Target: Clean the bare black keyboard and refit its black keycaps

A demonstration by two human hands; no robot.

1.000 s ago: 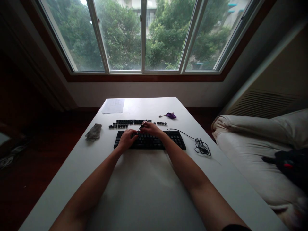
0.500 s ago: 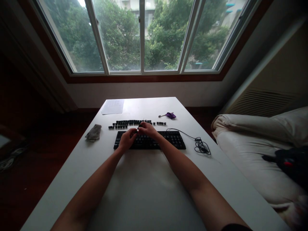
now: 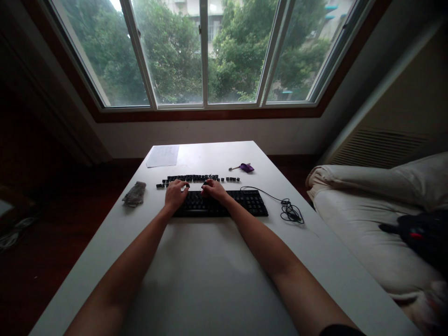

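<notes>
A black keyboard [image 3: 210, 207] lies across the white table, partly hidden by my hands. Over its left end is my left hand [image 3: 175, 193], thumb and fingers pinched on a small black piece that looks like a keycap [image 3: 188, 185]. My right hand [image 3: 215, 190] is closed above the keyboard's upper middle, with a small dark object [image 3: 204, 185] at its fingertips, too small to name. Behind the keyboard, loose black keycaps [image 3: 192, 178] stand in rows, some of them hidden by my left hand.
A crumpled grey cloth [image 3: 135, 194] lies at the left, a sheet of paper [image 3: 163, 156] at the far left corner. Beyond the keycaps is a small brush with a purple part [image 3: 247, 167]. A coiled black cable [image 3: 291, 211] lies right, near a pale sofa [image 3: 353, 219].
My hands were together over the keyboard and are now apart. The left has moved left toward the keycap rows with the small black piece; the right has stayed nearly in place.
</notes>
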